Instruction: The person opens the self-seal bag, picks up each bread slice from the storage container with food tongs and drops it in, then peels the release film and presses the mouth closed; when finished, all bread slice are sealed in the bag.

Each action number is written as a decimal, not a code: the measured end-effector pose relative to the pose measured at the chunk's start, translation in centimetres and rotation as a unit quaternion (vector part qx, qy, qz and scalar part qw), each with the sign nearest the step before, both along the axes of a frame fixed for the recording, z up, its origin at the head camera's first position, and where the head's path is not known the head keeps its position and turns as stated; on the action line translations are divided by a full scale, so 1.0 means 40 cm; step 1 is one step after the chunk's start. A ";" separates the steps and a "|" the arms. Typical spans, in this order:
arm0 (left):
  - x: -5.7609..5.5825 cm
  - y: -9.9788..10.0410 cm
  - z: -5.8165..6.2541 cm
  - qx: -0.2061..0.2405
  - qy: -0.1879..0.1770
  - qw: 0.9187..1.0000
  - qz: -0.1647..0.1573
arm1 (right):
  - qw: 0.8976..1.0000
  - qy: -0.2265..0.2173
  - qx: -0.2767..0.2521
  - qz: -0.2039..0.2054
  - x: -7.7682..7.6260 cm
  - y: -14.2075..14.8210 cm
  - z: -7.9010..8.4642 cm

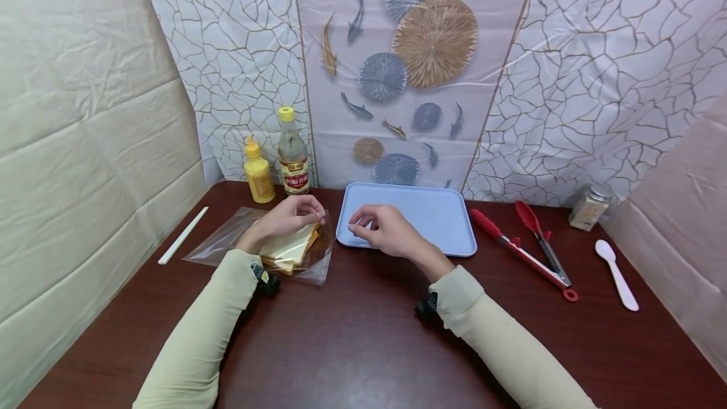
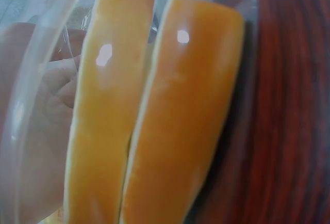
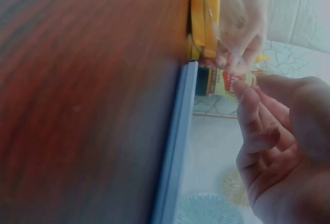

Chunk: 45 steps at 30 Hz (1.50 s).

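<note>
A clear plastic bag [image 1: 313, 272] lies at the left of the table with bread slices [image 1: 284, 251] inside. In the left wrist view the orange-brown crusts [image 2: 180, 105] show through the film. My left hand [image 1: 286, 219] is over the bag's right part, its curled fingers gripping bag film beside the bread. Just across a small gap, my right hand [image 1: 386, 229] hovers above the left part of a light blue tray [image 1: 431, 216]. In the right wrist view, thumb and forefinger of this right hand [image 3: 281, 141] pinch the bag's thin edge, which is hard to see.
A yellow squeeze bottle [image 1: 260, 175] and a glass sauce bottle [image 1: 294, 160] stand behind the bag. Chopsticks [image 1: 183, 235] lie at the far left. Red-tipped tongs [image 1: 528, 254], a white spoon [image 1: 618, 276] and a seasoning shaker [image 1: 591, 207] are on the right.
</note>
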<state>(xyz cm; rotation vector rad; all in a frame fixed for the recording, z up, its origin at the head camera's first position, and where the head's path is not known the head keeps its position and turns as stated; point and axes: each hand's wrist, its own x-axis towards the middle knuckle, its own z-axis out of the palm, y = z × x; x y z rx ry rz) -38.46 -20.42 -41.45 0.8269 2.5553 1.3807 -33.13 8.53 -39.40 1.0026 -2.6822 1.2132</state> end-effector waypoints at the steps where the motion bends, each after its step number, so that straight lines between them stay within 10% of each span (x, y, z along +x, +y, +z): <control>1: -0.001 0.001 0.000 -0.002 0.003 1.000 -0.001 | 1.000 -0.002 -0.003 0.000 0.001 0.001 -0.001; 45: 0.001 -0.004 -0.007 -0.006 0.021 0.999 0.025 | 0.991 -0.061 0.116 -0.009 0.070 0.403 -0.012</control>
